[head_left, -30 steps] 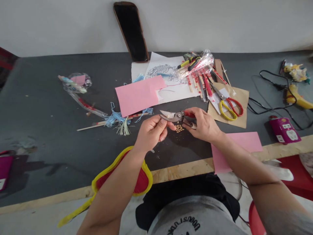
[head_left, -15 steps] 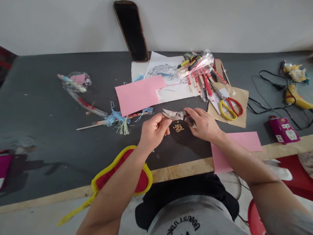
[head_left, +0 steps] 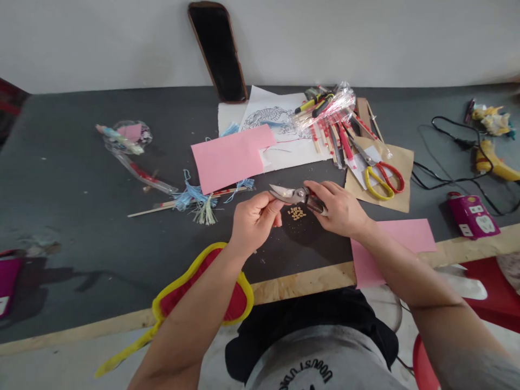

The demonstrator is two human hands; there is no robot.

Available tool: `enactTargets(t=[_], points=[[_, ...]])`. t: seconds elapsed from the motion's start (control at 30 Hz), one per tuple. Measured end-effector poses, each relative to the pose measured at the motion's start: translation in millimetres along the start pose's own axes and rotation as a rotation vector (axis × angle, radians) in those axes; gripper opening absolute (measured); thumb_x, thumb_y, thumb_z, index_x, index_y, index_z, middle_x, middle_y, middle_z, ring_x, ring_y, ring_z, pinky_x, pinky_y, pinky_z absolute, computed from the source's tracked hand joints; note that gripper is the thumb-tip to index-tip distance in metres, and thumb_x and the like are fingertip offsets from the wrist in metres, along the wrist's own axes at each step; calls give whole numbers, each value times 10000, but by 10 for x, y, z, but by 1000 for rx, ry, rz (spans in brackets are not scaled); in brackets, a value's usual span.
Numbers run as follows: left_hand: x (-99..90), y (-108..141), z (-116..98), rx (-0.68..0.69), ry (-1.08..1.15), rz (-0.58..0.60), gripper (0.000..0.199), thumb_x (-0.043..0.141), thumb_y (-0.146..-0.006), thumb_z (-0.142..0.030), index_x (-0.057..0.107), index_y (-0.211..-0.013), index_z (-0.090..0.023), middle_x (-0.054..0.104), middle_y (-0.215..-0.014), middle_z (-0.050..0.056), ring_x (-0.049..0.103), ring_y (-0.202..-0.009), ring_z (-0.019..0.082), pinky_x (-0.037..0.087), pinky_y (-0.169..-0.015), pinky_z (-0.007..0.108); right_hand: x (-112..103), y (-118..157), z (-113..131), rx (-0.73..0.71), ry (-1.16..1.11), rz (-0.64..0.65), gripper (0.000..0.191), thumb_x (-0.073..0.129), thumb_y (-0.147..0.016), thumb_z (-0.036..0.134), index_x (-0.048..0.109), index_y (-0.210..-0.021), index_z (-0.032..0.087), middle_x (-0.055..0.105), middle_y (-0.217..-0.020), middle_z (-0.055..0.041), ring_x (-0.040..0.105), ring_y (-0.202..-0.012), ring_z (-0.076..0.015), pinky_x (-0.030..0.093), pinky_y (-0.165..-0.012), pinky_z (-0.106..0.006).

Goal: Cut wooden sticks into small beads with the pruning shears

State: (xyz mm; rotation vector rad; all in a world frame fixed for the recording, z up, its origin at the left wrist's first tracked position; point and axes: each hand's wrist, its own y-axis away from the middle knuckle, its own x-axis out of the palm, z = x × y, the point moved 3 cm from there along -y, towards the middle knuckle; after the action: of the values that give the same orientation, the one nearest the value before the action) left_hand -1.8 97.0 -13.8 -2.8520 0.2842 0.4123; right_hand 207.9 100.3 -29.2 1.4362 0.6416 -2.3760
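My right hand is wrapped round the handles of a pair of pruning shears, whose curved metal blades point left. Right by the blade tips, my left hand is closed in a pinch between thumb and forefinger. What it pinches is hidden or too small to make out. Below the shears, a little pile of short tan cut pieces lies on the dark tabletop. Left of my left hand are thin wooden sticks and blue tassels.
Pink paper overlaps a sheet with a line drawing. Red-and-yellow-handled scissors rest on brown paper. A phone leans on the wall. A yellow-edged red piece lies under my left forearm. A purple power box stands right.
The hands and shears have hardly moved. My right hand and the shears sit very slightly lower, and the blades look a little closer together.
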Motion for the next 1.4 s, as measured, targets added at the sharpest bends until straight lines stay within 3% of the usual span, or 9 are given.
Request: enactTargets(t=[0.13,0.23,0.3,0.37,0.47,0.67,1.03,1.23,1.4], points=[[5,-16,59,-65,61,-53,171,622,-959,-311,703,-890,-177,627,-543,-37,583,-468,84,477,-503,183,45,-21,-20,45,-21,-142,231,599,-924,322,565,-1122,207,714,-1038,-124,668,-925,-291,546,-804,-424],[12,-16,56,-71,65,-72,170,615,-962,-307,701,-889,-180,627,-537,-40,577,-458,83,474,-498,186,51,-27,-18,-8,-29,-170,117,598,-943,337,578,-920,224,722,-1065,-128,674,-953,-276,549,-836,-418],[13,-13,36,-68,54,-75,201,610,-965,-304,696,-830,-181,630,-534,-34,581,-460,84,476,-502,192,38,-22,-14,-35,-17,-173,101,595,-947,303,587,-889,220,715,-1133,-134,671,-995,-271,544,-873,-422],[9,-9,20,-64,50,-78,241,608,-966,-307,685,-775,-181,629,-528,-29,579,-457,87,477,-502,200,26,-15,-7,-45,10,-154,21,590,-923,227,601,-931,211,697,-1197,-139,662,-1034,-276,537,-886,-427],[7,3,27,-56,60,-77,268,601,-973,-315,688,-758,-182,627,-522,-27,570,-452,87,468,-496,207,17,-4,14,-57,74,-91,211,582,-838,128,601,-1039,191,627,-1337,-164,626,-1115,-310,520,-906,-454],[45,42,127,-104,161,-17,290,567,-1001,-373,745,-861,-191,654,-551,-12,590,-482,102,477,-502,221,-16,-3,50,-42,194,-79,247,591,-821,148,588,-1066,186,543,-1438,-182,563,-1137,-349,481,-916,-497],[41,43,159,-74,239,30,274,594,-987,-391,781,-924,-200,639,-564,1,585,-507,115,481,-506,239,30,10,25,-74,76,-86,237,580,-815,143,587,-1042,207,614,-1344,-151,580,-1108,-316,487,-907,-475],[24,48,134,-75,227,16,265,590,-991,-362,797,-935,-207,635,-549,-4,574,-491,105,472,-505,234,67,24,40,-88,35,-129,630,575,-828,169,402,-1431,113,640,-1242,-192,614,-1060,-326,509,-930,-501],[64,64,129,-123,247,27,283,587,-989,-378,798,-924,-201,630,-533,-1,555,-460,108,459,-473,238,52,12,64,-47,66,-42,593,558,-855,178,444,-1435,132,656,-1138,-162,618,-1020,-309,527,-932,-462]])
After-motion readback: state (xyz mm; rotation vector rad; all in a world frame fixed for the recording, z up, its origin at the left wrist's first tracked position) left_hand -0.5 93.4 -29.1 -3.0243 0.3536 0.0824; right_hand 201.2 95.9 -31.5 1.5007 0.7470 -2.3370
